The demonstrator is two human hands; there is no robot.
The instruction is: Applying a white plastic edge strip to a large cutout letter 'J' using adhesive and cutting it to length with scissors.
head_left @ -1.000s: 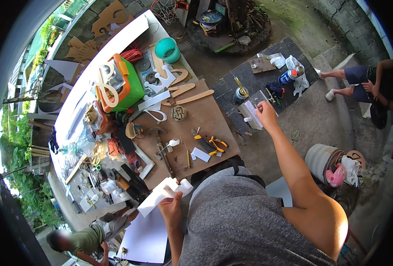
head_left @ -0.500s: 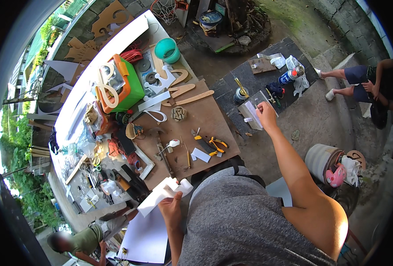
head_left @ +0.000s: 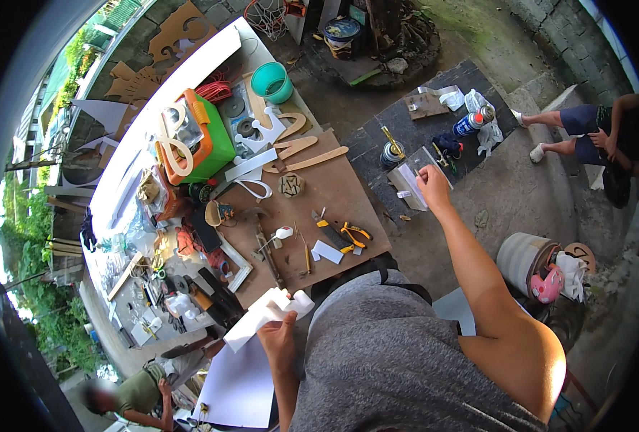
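Observation:
Low in front of me, my left hand [head_left: 280, 334] is closed around a white shaped piece [head_left: 256, 317] with curved cut edges. Stretched out to the far right, my right hand [head_left: 433, 186] has its fingertips pressed together over a clear, flat strip [head_left: 410, 178] at the edge of a black tabletop [head_left: 377, 124]. Whether those fingers pinch the strip or something small is too fine to make out. Just left of that hand stands a canister [head_left: 391, 153] with a brass-coloured nozzle. A small white roll-like bit [head_left: 403, 194] lies beside the strip.
On the brown board [head_left: 326, 180] lie a hammer [head_left: 267, 248], yellow-and-black pliers [head_left: 355, 234] and white offcuts [head_left: 326, 251]. Behind are a green-and-orange toolbox [head_left: 215, 137] and a teal bucket [head_left: 271, 83]. A blue spray can [head_left: 468, 125] stands farther right. Two people [head_left: 136, 392] are nearby.
Both my hands stay almost where they were. The person at the lower left has shifted slightly, with the head a little farther right and lower.

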